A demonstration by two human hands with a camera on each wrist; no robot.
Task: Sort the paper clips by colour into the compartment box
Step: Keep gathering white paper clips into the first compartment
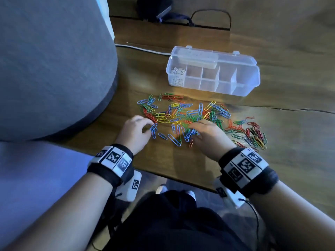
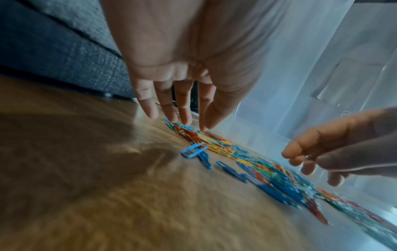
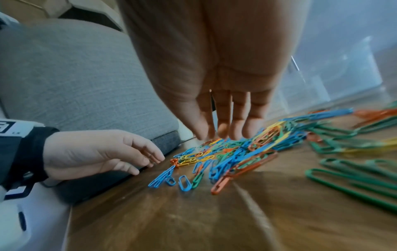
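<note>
A loose spread of blue, green, red and yellow paper clips (image 1: 181,115) lies on the wooden table (image 1: 290,169). Behind it stands the clear compartment box (image 1: 251,87) with its lid tipped back; white clips (image 1: 176,75) fill its leftmost compartment, and the others look empty. My left hand (image 1: 149,125) reaches down with straight fingers (image 2: 184,117), tips on the spread's left edge beside a few blue clips (image 2: 194,150). My right hand (image 1: 192,128) hovers over the near middle, fingers (image 3: 223,125) straight and touching the clips. Neither hand holds a clip.
A smaller heap of mostly red, green and yellow clips (image 1: 253,134) lies to the right. A grey cushion (image 1: 54,69) borders the table on the left. A white cable (image 1: 141,48) and a black device (image 1: 154,6) lie at the back. The table's front edge (image 1: 172,178) is close to my wrists.
</note>
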